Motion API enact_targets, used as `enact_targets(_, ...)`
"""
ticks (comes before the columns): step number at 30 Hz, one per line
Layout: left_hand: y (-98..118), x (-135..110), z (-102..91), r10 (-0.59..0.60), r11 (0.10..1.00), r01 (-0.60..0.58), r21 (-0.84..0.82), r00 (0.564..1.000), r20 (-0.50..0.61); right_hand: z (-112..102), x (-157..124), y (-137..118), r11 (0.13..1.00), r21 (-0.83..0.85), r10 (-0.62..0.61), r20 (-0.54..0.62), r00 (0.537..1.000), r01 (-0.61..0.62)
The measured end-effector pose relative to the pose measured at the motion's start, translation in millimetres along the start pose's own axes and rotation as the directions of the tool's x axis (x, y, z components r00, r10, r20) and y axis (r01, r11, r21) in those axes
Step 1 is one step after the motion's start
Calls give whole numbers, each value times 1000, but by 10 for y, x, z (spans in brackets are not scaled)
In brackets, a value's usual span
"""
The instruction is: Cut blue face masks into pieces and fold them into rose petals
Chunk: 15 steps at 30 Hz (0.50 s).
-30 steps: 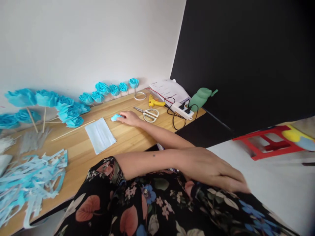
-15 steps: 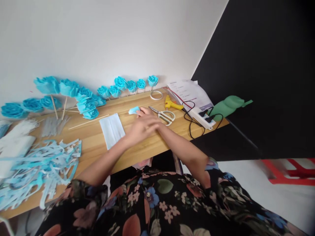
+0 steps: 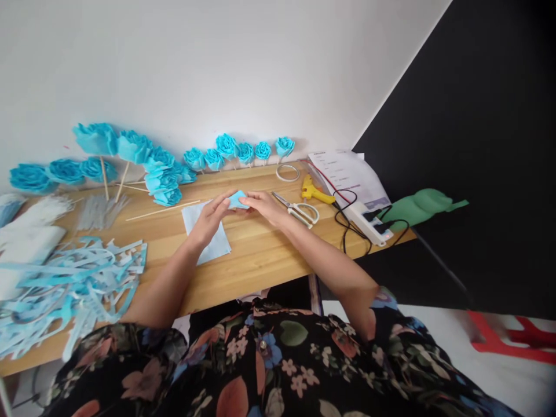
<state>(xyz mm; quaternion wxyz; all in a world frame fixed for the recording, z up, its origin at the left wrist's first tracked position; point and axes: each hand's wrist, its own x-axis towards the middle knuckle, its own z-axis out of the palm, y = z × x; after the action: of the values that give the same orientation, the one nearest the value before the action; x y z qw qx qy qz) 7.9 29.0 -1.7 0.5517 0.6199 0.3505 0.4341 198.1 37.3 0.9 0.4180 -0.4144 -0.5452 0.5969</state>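
Note:
A small light-blue paper piece (image 3: pixel 238 200) is held up over the wooden table (image 3: pixel 256 263), pinched between both hands. My left hand (image 3: pixel 209 219) grips its left edge, thumb on top. On the opposite edge, the fingers of my right hand (image 3: pixel 266 207) are closed. Beneath my left hand lies a flat pale-blue sheet (image 3: pixel 216 246), partly covered by that hand. White-handled scissors (image 3: pixel 304 213) rest just right of my right hand, with the blades pointing toward the wall.
Blue paper roses (image 3: pixel 163 174) line the wall. Shredded blue strips (image 3: pixel 87 284) and clear thin sticks (image 3: pixel 101 211) lie at left. A yellow glue gun (image 3: pixel 316 191), tape ring (image 3: pixel 287 172), power strip (image 3: pixel 369 224), printed papers (image 3: pixel 347 174) and green object (image 3: pixel 419 207) occupy the right.
My left hand has moved off my right hand and wrist to the paper piece's left edge. Both hands now hold the piece from opposite sides. The camera view has shifted slightly.

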Motion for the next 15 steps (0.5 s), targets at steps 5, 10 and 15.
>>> enact_targets(5, -113, -67, -10, -95, 987, 107, -117, 990, 101, 19, -52, 161, 999, 8, 37, -45, 998, -37)
enact_targets(10, -74, -87, 10, -116, 986, 130, -103, 984, 134, -20, -74, 219, 996, -92, 8, -39, 999, -12)
enact_targets(15, -74, -58, 18, -128, 992, 128, -6, 992, -10, -4, -108, 236, 949, -298, -122, -47, 991, 103)
